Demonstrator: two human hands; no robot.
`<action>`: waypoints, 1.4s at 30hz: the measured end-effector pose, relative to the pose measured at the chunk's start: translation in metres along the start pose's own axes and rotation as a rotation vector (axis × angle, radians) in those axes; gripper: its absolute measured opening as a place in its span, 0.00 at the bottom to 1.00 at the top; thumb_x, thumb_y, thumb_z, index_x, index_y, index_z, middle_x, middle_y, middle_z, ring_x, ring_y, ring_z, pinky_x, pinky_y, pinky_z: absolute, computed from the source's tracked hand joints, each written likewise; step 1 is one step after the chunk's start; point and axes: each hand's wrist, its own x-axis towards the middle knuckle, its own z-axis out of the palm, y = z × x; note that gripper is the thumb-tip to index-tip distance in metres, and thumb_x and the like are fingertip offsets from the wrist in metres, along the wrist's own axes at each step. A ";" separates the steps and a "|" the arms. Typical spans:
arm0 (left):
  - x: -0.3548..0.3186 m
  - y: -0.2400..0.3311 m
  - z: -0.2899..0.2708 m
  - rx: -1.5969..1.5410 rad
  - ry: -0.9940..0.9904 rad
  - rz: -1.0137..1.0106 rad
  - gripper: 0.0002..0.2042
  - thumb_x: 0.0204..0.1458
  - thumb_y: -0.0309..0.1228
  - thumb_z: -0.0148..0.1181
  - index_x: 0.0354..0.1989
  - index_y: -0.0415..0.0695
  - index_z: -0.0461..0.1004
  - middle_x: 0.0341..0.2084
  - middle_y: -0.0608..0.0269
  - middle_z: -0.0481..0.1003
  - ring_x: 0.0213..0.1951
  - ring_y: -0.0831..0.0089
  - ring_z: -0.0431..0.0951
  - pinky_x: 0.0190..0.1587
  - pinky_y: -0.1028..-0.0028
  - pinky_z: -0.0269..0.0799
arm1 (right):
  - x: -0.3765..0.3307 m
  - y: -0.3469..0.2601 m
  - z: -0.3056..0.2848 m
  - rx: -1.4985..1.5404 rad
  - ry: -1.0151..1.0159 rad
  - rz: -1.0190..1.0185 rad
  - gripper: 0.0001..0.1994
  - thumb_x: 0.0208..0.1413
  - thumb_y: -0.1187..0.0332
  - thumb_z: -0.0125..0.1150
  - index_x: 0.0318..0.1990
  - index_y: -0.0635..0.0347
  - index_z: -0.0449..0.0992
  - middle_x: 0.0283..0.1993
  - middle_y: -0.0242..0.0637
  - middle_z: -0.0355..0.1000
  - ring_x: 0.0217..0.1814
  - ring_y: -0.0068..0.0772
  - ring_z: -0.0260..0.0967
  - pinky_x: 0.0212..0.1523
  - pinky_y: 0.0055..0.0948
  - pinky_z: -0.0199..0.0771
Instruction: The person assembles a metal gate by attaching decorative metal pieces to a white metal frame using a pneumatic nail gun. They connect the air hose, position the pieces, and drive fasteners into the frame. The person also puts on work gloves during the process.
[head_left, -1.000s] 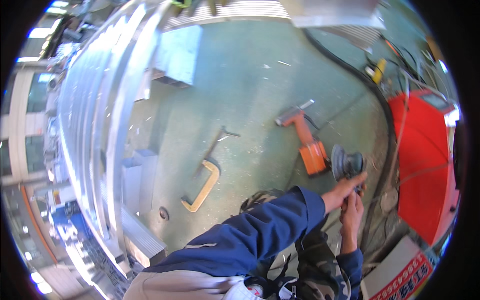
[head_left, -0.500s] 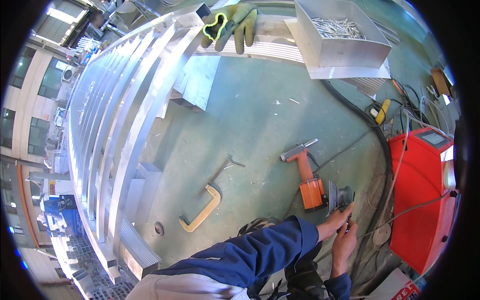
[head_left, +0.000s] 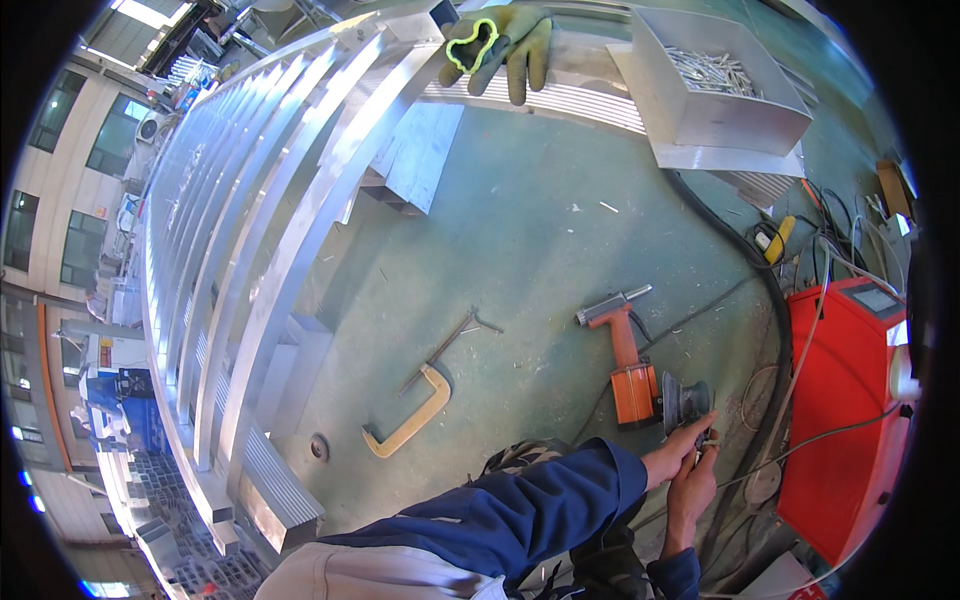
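Note:
My left hand (head_left: 676, 454) reaches to the lower right, its fingers closed at the lower end of a grey tool with a round, flared head (head_left: 686, 402). Just below, my right hand (head_left: 690, 494) is closed against the left one; what its fingers hold is too small and covered to name. Beside the tool's head, an orange-and-grey cordless rivet gun (head_left: 628, 358) lies on the floor. Left of it is a tan G-clamp (head_left: 412, 418) with a long screw.
A barred metal frame (head_left: 265, 270) curves along the left and far side. Work gloves (head_left: 515, 55) and a metal box of rivets (head_left: 730, 125) sit on its far beam. At the right, a red machine (head_left: 845, 420) stands near a thick black hose (head_left: 778, 320) and loose cables.
The whole view has shifted, so things sit slightly further right. Both hands stay together at the grey tool, with the fingers moved a little. The rivet gun and clamp still lie on the floor.

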 end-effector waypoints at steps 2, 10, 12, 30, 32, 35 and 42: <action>0.018 -0.013 -0.020 0.086 0.054 0.113 0.25 0.48 0.58 0.70 0.31 0.46 0.76 0.27 0.67 0.73 0.29 0.75 0.71 0.30 0.71 0.67 | -0.002 0.002 0.009 -0.036 -0.034 -0.011 0.17 0.66 0.59 0.53 0.55 0.58 0.68 0.36 0.59 0.77 0.38 0.70 0.73 0.34 0.61 0.70; 0.042 -0.034 -0.045 0.374 0.171 0.245 0.30 0.48 0.61 0.67 0.33 0.41 0.77 0.30 0.62 0.74 0.31 0.72 0.70 0.32 0.67 0.66 | -0.012 0.005 0.016 0.037 -0.048 -0.039 0.19 0.66 0.62 0.52 0.60 0.59 0.67 0.40 0.64 0.75 0.42 0.71 0.72 0.37 0.59 0.71; 0.043 -0.026 -0.049 0.338 0.143 0.180 0.29 0.48 0.60 0.68 0.34 0.40 0.77 0.31 0.61 0.74 0.32 0.71 0.70 0.31 0.66 0.66 | -0.012 0.002 0.016 0.115 -0.055 -0.033 0.20 0.66 0.63 0.52 0.63 0.59 0.66 0.44 0.64 0.75 0.45 0.70 0.72 0.40 0.58 0.72; 0.046 0.022 -0.027 0.462 -0.188 -0.359 0.19 0.55 0.49 0.68 0.40 0.46 0.74 0.33 0.62 0.77 0.21 0.83 0.69 0.19 0.79 0.58 | -0.024 0.053 0.027 0.491 0.014 0.385 0.15 0.62 0.62 0.63 0.47 0.67 0.74 0.36 0.38 0.74 0.36 0.27 0.69 0.39 0.29 0.70; 0.043 0.012 -0.025 0.239 -0.143 -0.342 0.22 0.55 0.51 0.68 0.43 0.45 0.73 0.36 0.57 0.78 0.22 0.83 0.70 0.19 0.79 0.63 | -0.024 0.069 0.034 0.584 0.054 0.481 0.15 0.61 0.64 0.63 0.48 0.67 0.73 0.37 0.38 0.74 0.37 0.26 0.69 0.40 0.28 0.70; 0.036 0.010 -0.031 0.039 0.002 -0.260 0.32 0.56 0.55 0.65 0.55 0.41 0.65 0.42 0.42 0.77 0.32 0.69 0.78 0.32 0.73 0.79 | -0.017 0.074 0.037 0.649 -0.008 0.452 0.15 0.60 0.66 0.64 0.49 0.66 0.73 0.37 0.36 0.73 0.37 0.25 0.69 0.42 0.28 0.71; -0.031 0.038 -0.025 0.693 0.137 -0.270 0.45 0.62 0.64 0.46 0.70 0.34 0.47 0.50 0.36 0.71 0.43 0.49 0.82 0.44 0.61 0.80 | -0.006 0.047 0.011 0.717 -0.003 0.375 0.15 0.62 0.64 0.63 0.50 0.67 0.74 0.38 0.39 0.76 0.39 0.26 0.74 0.42 0.29 0.73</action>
